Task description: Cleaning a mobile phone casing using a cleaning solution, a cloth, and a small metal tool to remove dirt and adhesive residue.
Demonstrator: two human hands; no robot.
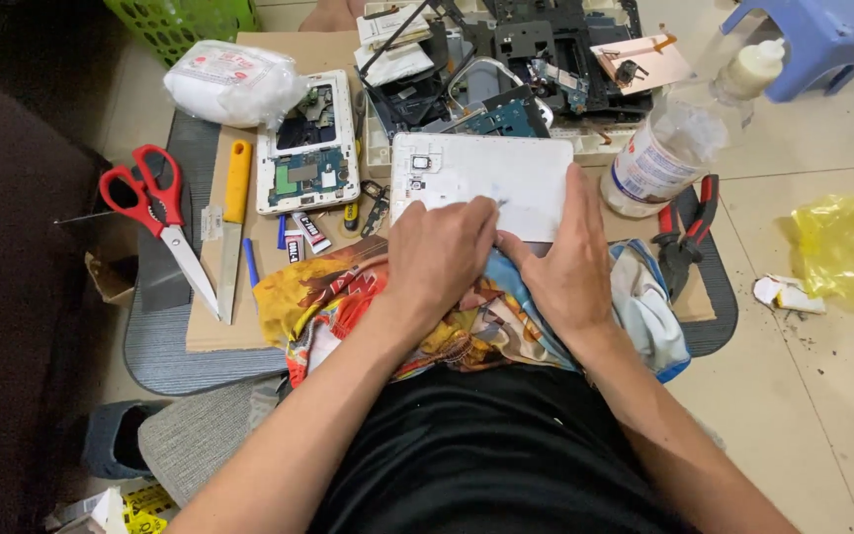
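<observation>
White back cover [506, 173], near edge under both hands

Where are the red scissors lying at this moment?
In the head view, the red scissors lie at the left, on the edge of the cardboard sheet, beside the yellow-handled knife, well apart from the left hand.

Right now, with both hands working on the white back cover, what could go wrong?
1. The left hand seems to press a thin tool on the white back cover; a slip could scratch it or hurt the right hand that steadies it.
2. The cover lies partly on a soft colourful cloth, so it may shift.
3. The clear bottle close by could tip over.
</observation>
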